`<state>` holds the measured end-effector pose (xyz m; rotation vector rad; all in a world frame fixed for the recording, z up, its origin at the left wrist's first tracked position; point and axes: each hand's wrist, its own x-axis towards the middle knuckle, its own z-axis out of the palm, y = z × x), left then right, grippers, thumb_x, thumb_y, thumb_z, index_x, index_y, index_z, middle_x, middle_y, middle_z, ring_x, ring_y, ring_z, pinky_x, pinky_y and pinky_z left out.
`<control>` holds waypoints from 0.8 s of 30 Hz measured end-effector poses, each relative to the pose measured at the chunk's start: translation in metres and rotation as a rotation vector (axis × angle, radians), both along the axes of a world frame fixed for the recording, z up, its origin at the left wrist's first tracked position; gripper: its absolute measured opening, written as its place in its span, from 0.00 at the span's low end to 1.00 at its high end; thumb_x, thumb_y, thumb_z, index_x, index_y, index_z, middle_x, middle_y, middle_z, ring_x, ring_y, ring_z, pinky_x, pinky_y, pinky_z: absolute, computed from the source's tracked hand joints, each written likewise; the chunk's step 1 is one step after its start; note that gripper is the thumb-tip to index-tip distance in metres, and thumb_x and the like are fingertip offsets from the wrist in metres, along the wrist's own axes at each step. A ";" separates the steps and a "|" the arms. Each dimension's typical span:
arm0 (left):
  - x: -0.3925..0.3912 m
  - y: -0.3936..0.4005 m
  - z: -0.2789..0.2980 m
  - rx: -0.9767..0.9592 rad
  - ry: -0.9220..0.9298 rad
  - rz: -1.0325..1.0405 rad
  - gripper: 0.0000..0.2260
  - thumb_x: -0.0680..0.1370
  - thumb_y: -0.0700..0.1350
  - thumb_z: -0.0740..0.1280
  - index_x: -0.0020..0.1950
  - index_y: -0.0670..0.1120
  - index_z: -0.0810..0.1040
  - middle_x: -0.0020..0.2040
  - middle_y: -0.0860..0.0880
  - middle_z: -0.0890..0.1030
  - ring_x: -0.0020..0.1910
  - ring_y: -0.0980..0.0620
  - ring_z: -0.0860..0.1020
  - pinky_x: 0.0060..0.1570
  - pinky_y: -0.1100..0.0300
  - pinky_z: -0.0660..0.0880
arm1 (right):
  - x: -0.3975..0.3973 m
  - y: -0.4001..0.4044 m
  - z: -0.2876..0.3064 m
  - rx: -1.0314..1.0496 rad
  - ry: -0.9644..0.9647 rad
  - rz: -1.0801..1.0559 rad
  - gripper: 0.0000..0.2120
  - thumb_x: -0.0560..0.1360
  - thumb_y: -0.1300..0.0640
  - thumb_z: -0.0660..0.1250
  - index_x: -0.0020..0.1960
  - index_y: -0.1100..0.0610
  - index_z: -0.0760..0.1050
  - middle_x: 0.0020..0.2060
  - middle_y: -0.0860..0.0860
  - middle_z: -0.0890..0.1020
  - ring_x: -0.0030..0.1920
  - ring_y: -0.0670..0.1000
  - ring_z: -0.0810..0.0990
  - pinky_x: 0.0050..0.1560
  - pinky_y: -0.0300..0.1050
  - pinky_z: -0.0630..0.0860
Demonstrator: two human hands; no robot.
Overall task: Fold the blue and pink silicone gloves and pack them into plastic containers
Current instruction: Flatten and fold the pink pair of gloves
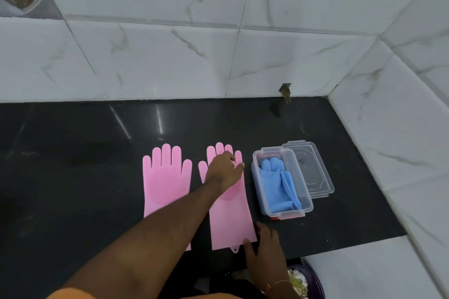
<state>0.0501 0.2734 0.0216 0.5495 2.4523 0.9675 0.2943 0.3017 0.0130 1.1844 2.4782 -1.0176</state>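
Note:
Two pink silicone gloves lie flat, fingers pointing away, on the black counter. The left pink glove is untouched, and my forearm crosses its cuff. My left hand rests on the right pink glove, fingertips curled at its right edge near the little finger. My right hand is at that glove's cuff corner, thumb on top of the cuff. The folded blue gloves lie inside an open clear plastic container to the right.
A clear lid or second container lies just right of the filled one. White marble-tiled walls close off the back and right side. The counter's front edge runs near my right hand, with a purple bowl below it.

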 end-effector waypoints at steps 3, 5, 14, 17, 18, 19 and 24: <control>0.002 0.010 -0.008 -0.072 -0.004 0.029 0.25 0.81 0.58 0.73 0.71 0.43 0.77 0.62 0.46 0.85 0.61 0.45 0.84 0.65 0.51 0.80 | -0.004 0.004 -0.008 -0.064 -0.002 -0.034 0.29 0.81 0.47 0.69 0.78 0.51 0.65 0.65 0.48 0.74 0.57 0.45 0.77 0.62 0.42 0.75; 0.002 0.013 -0.011 -0.104 -0.005 0.028 0.28 0.79 0.57 0.76 0.74 0.44 0.74 0.65 0.47 0.83 0.62 0.45 0.84 0.65 0.52 0.80 | -0.008 0.005 -0.012 -0.092 0.007 -0.054 0.23 0.80 0.46 0.70 0.73 0.49 0.70 0.59 0.45 0.78 0.53 0.42 0.78 0.60 0.41 0.77; -0.004 0.017 -0.009 -0.139 0.098 -0.010 0.07 0.82 0.41 0.69 0.59 0.40 0.81 0.63 0.44 0.78 0.66 0.45 0.78 0.68 0.51 0.76 | -0.018 0.001 -0.015 -0.161 0.004 0.065 0.09 0.81 0.42 0.67 0.55 0.46 0.78 0.52 0.44 0.84 0.49 0.42 0.82 0.51 0.38 0.79; -0.011 0.008 -0.002 -0.102 0.037 -0.002 0.13 0.78 0.43 0.73 0.62 0.42 0.84 0.63 0.47 0.79 0.65 0.47 0.77 0.62 0.53 0.76 | -0.018 -0.008 -0.012 -0.113 0.035 0.119 0.11 0.80 0.40 0.64 0.56 0.44 0.77 0.51 0.43 0.83 0.49 0.43 0.81 0.52 0.40 0.79; -0.017 0.001 0.003 -0.079 -0.005 0.001 0.17 0.77 0.45 0.74 0.64 0.44 0.84 0.62 0.48 0.81 0.62 0.48 0.79 0.62 0.51 0.79 | -0.020 -0.012 -0.009 -0.073 0.060 0.147 0.10 0.79 0.38 0.63 0.54 0.43 0.76 0.49 0.42 0.82 0.47 0.42 0.80 0.50 0.39 0.77; -0.024 -0.007 0.009 -0.042 -0.049 0.005 0.18 0.76 0.47 0.74 0.66 0.45 0.84 0.59 0.48 0.84 0.58 0.48 0.82 0.60 0.50 0.81 | -0.022 -0.016 -0.006 -0.034 0.098 0.175 0.10 0.78 0.37 0.62 0.51 0.41 0.74 0.47 0.42 0.80 0.45 0.42 0.79 0.47 0.38 0.76; -0.069 -0.071 0.030 0.060 -0.099 -0.082 0.09 0.77 0.44 0.72 0.56 0.50 0.87 0.41 0.55 0.85 0.39 0.53 0.83 0.42 0.61 0.79 | -0.048 -0.040 0.013 0.155 0.244 0.490 0.12 0.75 0.38 0.62 0.36 0.40 0.65 0.36 0.39 0.70 0.39 0.37 0.71 0.36 0.30 0.62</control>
